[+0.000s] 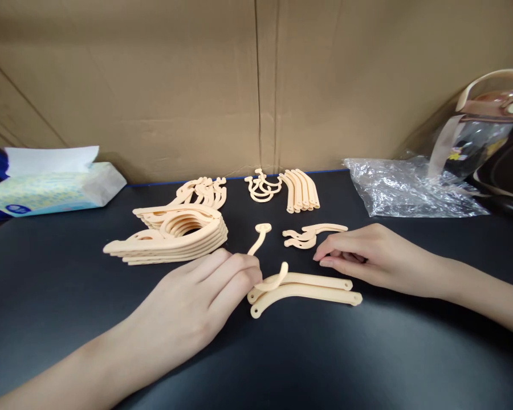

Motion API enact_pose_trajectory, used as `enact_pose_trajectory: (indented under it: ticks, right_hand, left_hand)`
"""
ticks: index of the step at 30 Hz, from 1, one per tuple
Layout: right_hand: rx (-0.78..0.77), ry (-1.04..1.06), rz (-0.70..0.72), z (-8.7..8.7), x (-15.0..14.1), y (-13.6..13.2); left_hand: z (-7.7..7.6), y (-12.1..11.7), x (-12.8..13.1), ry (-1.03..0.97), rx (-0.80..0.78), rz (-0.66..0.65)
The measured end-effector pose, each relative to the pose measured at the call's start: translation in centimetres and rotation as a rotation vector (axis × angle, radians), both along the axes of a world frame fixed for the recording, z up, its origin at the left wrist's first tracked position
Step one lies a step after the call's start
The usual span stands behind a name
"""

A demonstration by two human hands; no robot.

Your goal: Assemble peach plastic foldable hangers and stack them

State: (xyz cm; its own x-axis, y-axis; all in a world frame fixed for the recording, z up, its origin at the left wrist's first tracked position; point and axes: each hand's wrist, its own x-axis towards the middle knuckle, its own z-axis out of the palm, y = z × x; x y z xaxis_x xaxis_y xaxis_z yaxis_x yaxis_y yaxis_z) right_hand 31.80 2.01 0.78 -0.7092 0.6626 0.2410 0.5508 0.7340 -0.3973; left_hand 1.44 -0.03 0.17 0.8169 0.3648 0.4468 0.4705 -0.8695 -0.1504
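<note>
My left hand (209,296) is closed round a pale peach plastic hanger hook (279,279). The hook's flat end shows beyond the fingers and its curved tip to their right; the middle is hidden. Just under the curved tip, two long curved hanger arms (310,292) lie side by side on the black table. My right hand (380,259) rests on the table with fingers curled and thumb and forefinger tips close together; nothing shows between them. Near its fingertips lie a few shorter curved hanger pieces (302,241), partly overlapping.
Left of centre is a stack of hanger pieces (196,233), with more short pieces (205,191) behind. Several hooks (263,191) and long arms (300,191) lie farther back. A tissue pack (64,185), clear plastic bag (410,188) and bottle (483,142) stand before the cardboard wall (175,85).
</note>
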Motion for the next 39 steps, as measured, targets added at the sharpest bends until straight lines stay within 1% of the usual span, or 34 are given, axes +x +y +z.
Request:
enact_pose_trajectory:
  ticks: [2,4,7,10,14,18,23,26,29,32,34,36,39]
  right_hand:
    - [0.074,0.083,0.005,-0.1,-0.1,-0.2]
    - [0.154,0.12,0.006,0.0,-0.3,-0.6]
    - [0.241,0.072,0.034,0.3,-0.8,-1.2]
    - [0.296,0.023,0.103,0.6,-1.4,-1.7]
    - [0.381,0.024,0.165,0.6,-2.1,-2.0]
    - [0.366,0.041,0.162,0.4,-2.1,-1.9]
    - [0.346,-0.001,0.138,0.2,-2.2,-2.0]
    - [0.42,-0.028,0.137,0.1,-2.4,-2.0]
    - [0.52,-0.032,0.134,0.1,-2.5,-2.0]
    - [0.577,-0.043,0.131,0.3,-2.5,-2.1]
    - [0.609,-0.055,0.114,0.5,-2.4,-2.2]
    - [0.617,-0.046,0.115,0.4,-2.4,-2.2]
    - [0.578,0.0,0.162,0.2,-2.5,-2.1]
  left_hand:
    - [0.3,-0.2,0.1,-0.005,-0.019,-0.062]
    - [0.6,-0.5,0.3,0.023,0.012,-0.121]
    - [1.0,-0.9,0.6,0.079,0.072,-0.193]
    - [1.4,-1.4,0.9,0.101,0.089,-0.228]
    - [1.5,-1.8,1.3,0.119,0.11,-0.242]
    - [1.4,-1.9,1.4,0.13,0.141,-0.254]
    - [1.4,-1.7,1.4,0.128,0.141,-0.266]
    - [1.4,-1.5,1.4,0.124,0.126,-0.276]
    - [1.4,-1.4,1.4,0.129,0.13,-0.255]
    - [1.5,-1.3,1.5,0.114,0.138,-0.217]
    - [1.5,-1.4,1.5,0.1,0.133,-0.222]
    - [1.5,-1.4,1.6,0.098,0.122,-0.231]
    - [1.3,-1.4,1.5,0.081,0.105,-0.223]
